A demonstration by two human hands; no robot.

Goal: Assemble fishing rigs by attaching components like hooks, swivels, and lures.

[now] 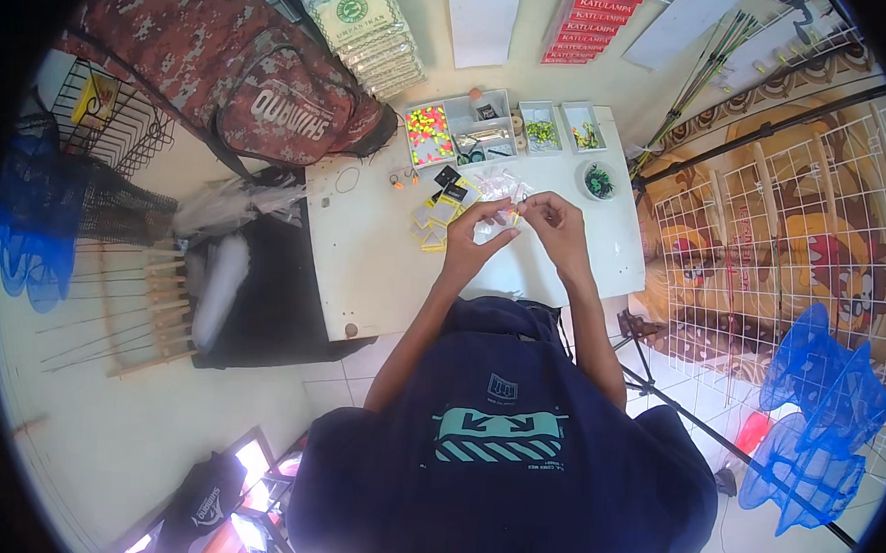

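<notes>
Both hands meet over the white table (363, 277), fingertips close together. Between them is a small, brightly coloured piece (513, 217), pink and yellow, too small to name. My left hand (473, 240) pinches it from the left, thumb stretched toward it. From the right, my right hand (558, 227) closes its fingertips at the same spot. Just left of my left hand lie several small yellow-and-clear packets (432, 221) and black cards (451, 183). Clear plastic bags (498, 184) lie beyond my fingers.
At the table's back stand a tray of pink and yellow beads (429, 136), a divided box (482, 138) and small boxes of green pieces (541, 134). A round tub (597, 180) sits at right. A camouflage bag (282, 103) leans at left; a white wire grid (765, 243) stands right.
</notes>
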